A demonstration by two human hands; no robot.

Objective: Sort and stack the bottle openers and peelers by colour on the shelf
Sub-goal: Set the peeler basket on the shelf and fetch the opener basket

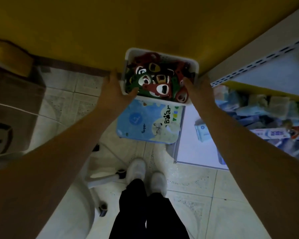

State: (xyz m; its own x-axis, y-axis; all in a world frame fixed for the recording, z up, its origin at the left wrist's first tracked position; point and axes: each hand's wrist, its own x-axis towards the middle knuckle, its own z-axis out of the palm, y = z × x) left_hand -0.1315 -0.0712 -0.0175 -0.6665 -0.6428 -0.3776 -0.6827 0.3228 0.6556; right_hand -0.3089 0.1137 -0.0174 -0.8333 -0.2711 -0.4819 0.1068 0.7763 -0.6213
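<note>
A white plastic basket (164, 55) is held at the front edge of a yellow shelf (97, 31). It is packed with bear-shaped bottle openers and peelers, red ones (160, 87) and green ones (136, 80) mixed together. My left hand (114, 90) grips the basket's left wall, thumb over the rim and inside. My right hand (197, 90) grips the right wall, thumb inside among the red pieces. The near half of the basket overhangs the shelf edge.
Below the basket lies a blue "Bear" pack (148, 125) on the tiled floor. A brown carton (12, 104) stands at the left. At the right is a white shelf upright (252, 64) with packaged goods (266, 118) on lower shelves. My feet (145, 175) stand beside a white wheeled base (102, 180).
</note>
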